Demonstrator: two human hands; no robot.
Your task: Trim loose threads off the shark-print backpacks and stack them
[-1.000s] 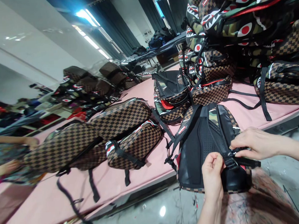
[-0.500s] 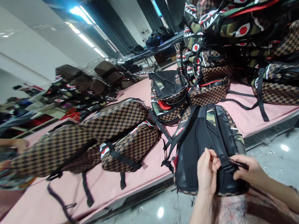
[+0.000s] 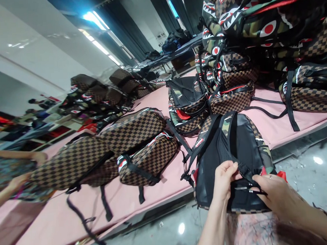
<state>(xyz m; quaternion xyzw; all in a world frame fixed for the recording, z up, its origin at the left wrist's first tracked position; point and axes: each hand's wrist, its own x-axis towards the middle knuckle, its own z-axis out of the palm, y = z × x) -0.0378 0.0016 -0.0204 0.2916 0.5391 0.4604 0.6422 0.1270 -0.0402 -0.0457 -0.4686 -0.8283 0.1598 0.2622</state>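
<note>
A backpack (image 3: pixel 211 178) lies back side up at the pink table's front edge, its lower end over my lap. It has black back padding and checkered and camouflage sides. My left hand (image 3: pixel 224 179) is closed, pinching the black shoulder strap (image 3: pixel 245 172) near its lower end. My right hand (image 3: pixel 275 193) is closed around small thread snips (image 3: pixel 242 188), their metal blades pointing left below the strap. My right thumb and finger also meet the strap's edge. Red material (image 3: pixel 282 175) shows behind the right hand. The fingers partly hide the snips' handles.
Checkered backpacks (image 3: pixel 141 129) lie on the pink table (image 3: pixel 124 210) to the left, straps hanging down. Another person's hands (image 3: pixel 20 181) touch the leftmost one. Shark-face backpacks (image 3: pixel 268 27) are piled high at the right. One black-backed backpack (image 3: pixel 186 93) lies just beyond mine.
My right hand has turned, and the snips' blades now show below the strap rather than against it. The left hand still pinches the strap. Red material has appeared by the right hand.
</note>
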